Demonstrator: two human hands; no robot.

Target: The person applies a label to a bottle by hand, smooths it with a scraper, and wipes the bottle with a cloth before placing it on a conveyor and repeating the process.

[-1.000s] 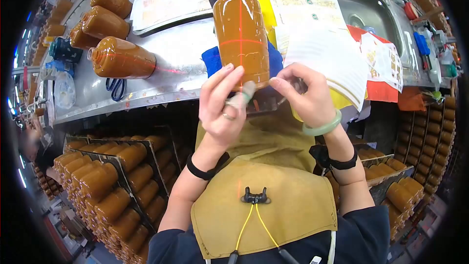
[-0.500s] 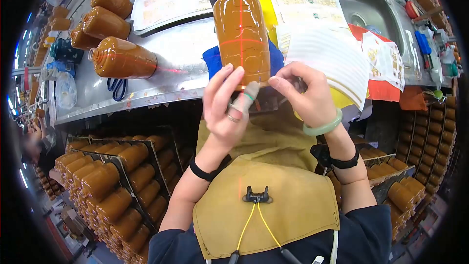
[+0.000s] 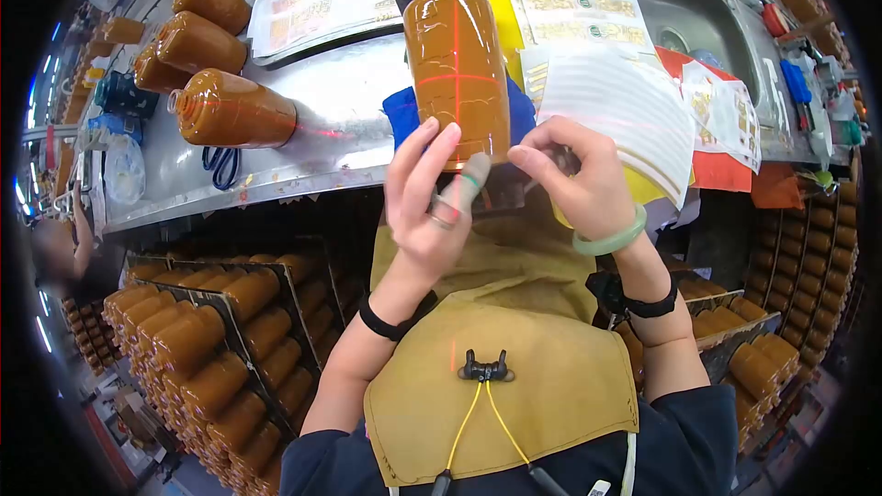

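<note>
Head view: showing a brown bottle (image 3: pixel 457 83) at twelve o'clock, over blue cloth (image 3: pixel 401 116); at its seven, touching the lower end with parted fingers and thumb of the left hand (image 3: pixel 427 207); at its five, curling the right hand (image 3: pixel 588 186) beside the lower corner, cannot tell whether pinching anything; at three, showing printed sheets (image 3: pixel 579 11)

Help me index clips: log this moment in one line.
left hand: at bottle's lower end | right hand: beside it | red light cross: on bottle
</note>
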